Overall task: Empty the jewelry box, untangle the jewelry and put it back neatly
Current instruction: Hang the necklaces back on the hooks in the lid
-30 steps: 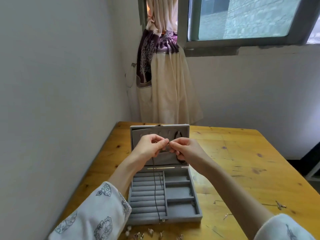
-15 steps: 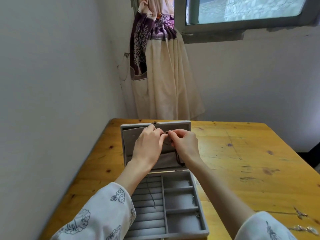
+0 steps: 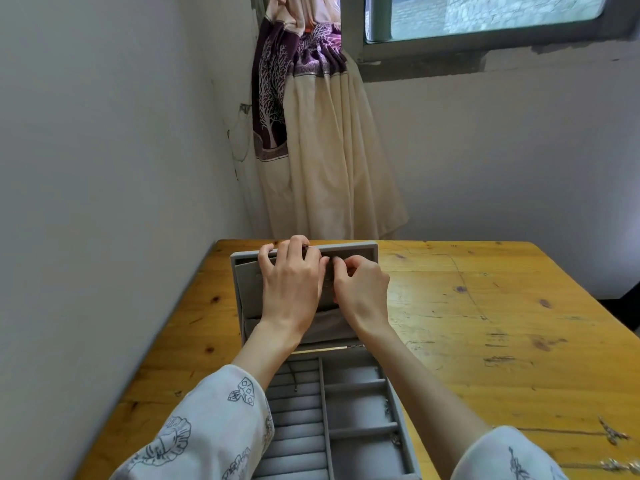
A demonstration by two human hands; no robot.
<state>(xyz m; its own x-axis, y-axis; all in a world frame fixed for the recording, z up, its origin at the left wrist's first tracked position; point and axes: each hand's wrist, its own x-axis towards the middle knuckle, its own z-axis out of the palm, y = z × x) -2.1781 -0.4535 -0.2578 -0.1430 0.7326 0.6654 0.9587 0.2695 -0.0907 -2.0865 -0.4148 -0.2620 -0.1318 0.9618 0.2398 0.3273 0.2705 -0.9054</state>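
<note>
Both hands have moved up to the lid of the box (image 3: 360, 252). Your left hand (image 3: 291, 282) lies spread, your right hand (image 3: 360, 289) pinches a cord (image 3: 294, 377) there; it could slip off, trailing into the tray.

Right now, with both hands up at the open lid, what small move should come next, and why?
Probably hook the cord onto the lid. Both hands, left and right, work at the lid's inner panel, the right pinching something small, while a thin dark cord trails into the tray below. Whether it is hooked yet is hidden.
</note>
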